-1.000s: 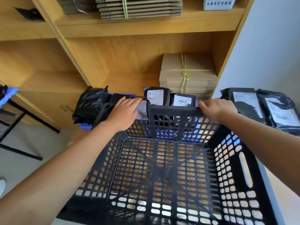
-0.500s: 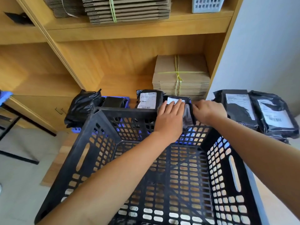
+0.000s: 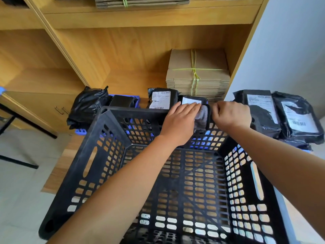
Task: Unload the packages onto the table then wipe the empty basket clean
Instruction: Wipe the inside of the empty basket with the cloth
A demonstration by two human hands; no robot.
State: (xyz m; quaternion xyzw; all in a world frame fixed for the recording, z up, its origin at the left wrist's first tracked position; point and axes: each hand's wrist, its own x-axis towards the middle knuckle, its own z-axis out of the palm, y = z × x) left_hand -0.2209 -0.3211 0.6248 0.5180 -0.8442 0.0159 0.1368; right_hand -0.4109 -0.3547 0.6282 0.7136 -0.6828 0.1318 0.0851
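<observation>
The left hand [image 3: 179, 122] lies flat, fingers straight and together, pressing a grey cloth [image 3: 202, 117] against the far rim of the black perforated basket [image 3: 109, 155]; the cloth shows just past its fingertips, draped over the rim's far right corner. Just to the right of it, the right hand [image 3: 232, 117] is curled over that same corner of the rim, gripping it (the fingertips themselves are hidden behind the rim). Below both hands the basket's slotted floor holds nothing, and wooden boards show through the holes. Just beyond the left hand's fingers, two black mailer packages with white labels [image 3: 162, 99] stand against the basket's outer wall. Farther left of that hand sits a crumpled black bag package [image 3: 88, 106] beside a smaller black parcel [image 3: 123, 101], on something blue. To the right of the right hand, flat black labelled packages [image 3: 281, 113] lie stacked. Beyond both hands, a tied bundle of flat cardboard [image 3: 198, 73] rests in a wooden shelf unit [image 3: 105, 53].
</observation>
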